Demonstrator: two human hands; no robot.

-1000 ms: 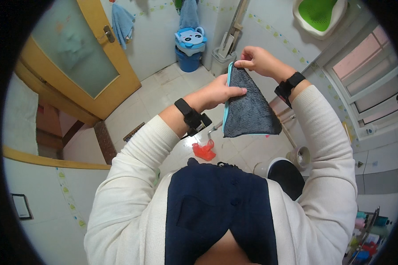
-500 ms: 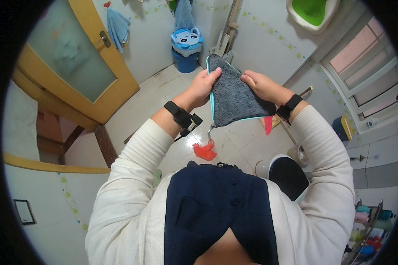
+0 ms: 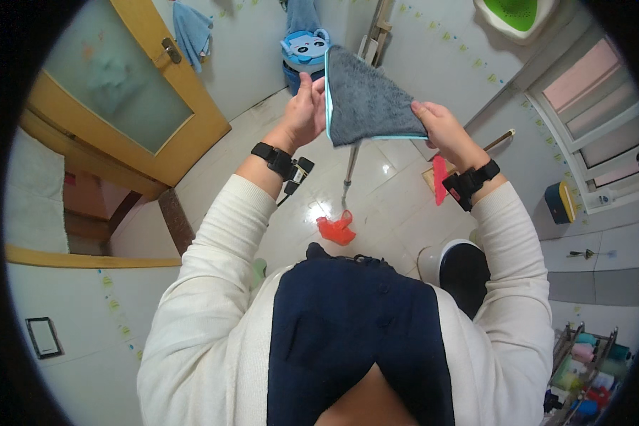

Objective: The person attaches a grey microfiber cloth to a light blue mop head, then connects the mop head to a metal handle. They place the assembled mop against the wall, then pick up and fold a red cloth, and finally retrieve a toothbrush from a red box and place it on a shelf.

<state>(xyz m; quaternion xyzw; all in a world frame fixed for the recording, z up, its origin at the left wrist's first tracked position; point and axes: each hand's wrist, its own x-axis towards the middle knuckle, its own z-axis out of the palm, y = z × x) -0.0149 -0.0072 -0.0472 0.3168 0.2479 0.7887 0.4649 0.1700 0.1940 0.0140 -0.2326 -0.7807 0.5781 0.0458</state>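
Pad [image 3: 369,103] of grey pile hangs in the air between the two hands, above the tiled floor [image 3: 263,170] and out in front of the body. It lies to the left of the right hand [image 3: 444,131] and just right of the left hand [image 3: 305,113]. Its longest side slants from the top left corner down to the right corner, so its long axis points at the right hand, the only one with a firm hold: thumb on the face near that right corner, fingers curled behind. The left hand is loose, its thumb raised apart from the fingers, palm turned toward the pad's upright left edge. The tips of those fingers run out of sight there, so whether they touch the back is hard to tell.

The pad is three-cornered, dark grey and shaggy, with a thin turquoise trim that shows along the left and lower edges. It looks fairly flat, plush face up. Below its lower edge a metal pole [image 3: 349,174] shows, slim and pale, and a red bag [image 3: 336,228] lies on the floor near the pole's lower end.
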